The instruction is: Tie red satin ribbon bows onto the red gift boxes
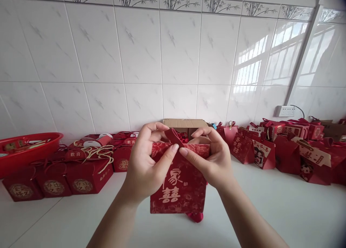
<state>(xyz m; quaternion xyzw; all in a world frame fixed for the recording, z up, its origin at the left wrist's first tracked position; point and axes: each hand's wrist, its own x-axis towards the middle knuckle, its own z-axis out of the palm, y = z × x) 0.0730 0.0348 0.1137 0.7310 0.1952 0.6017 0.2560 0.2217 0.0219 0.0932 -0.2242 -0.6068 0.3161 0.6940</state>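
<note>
A red gift box with pale Chinese lettering is held upright in front of me, above the white surface. A dark red ribbon crosses over itself at the top edge of the box. My left hand is closed, its thumb pressing the ribbon crossing from the left. From the right, my right hand pinches the ribbon at the same spot, thumb tip close to the other thumb. Fingers of both hands curl behind the box's upper edge and are partly hidden. Below the box, a bright red ribbon piece shows.
Red gift boxes stand at the left, some with cords. Behind them is a red plastic basin. An open cardboard box stands by the tiled wall. Several finished-looking red gift bags line the right, below a wall socket.
</note>
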